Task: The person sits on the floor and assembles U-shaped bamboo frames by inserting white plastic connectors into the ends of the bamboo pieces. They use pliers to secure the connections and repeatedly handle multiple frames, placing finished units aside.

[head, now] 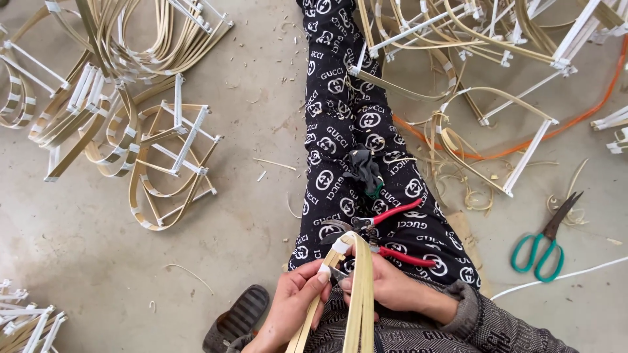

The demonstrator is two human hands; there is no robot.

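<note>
Hands: left hand (292, 302) pinches taped bamboo strip bundle (356, 287) steady; right hand (386, 285) grips alongside; red-handled pliers (379, 232) rest on lap.

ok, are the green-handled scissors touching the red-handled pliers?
Apart. The head view shows the green-handled scissors lying on the concrete floor to the right, with bare floor and the trouser leg's edge between them and the red-handled pliers on the lap.

concrete floor (248, 150) bears bamboo frames (163, 157), green-handled scissors (546, 238), an orange cord (562, 127).
</note>
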